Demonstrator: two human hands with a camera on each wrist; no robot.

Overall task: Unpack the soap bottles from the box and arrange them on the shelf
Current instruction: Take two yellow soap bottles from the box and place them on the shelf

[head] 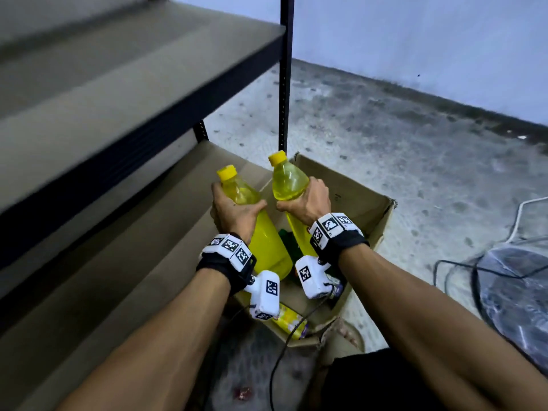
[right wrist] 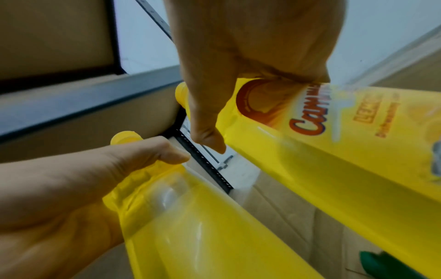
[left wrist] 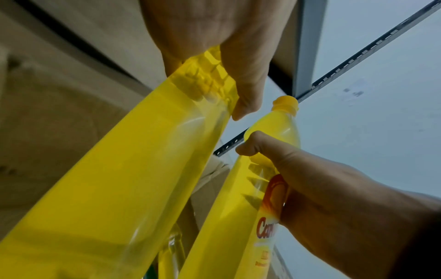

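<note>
We grip one yellow soap bottle (head: pixel 261 232) in our left hand (head: pixel 235 213) and another (head: pixel 289 185) in our right hand (head: pixel 311 201), fingers clamped, above the box (head: pixel 367 209); the shelf (head: pixel 124 93) looks bare and more remains boxed

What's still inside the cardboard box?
Inside the box lies a yellow labelled bottle near the front, and something dark green sits between the two lifted bottles. The arms and wrist cameras cover the rest of its floor.
</note>
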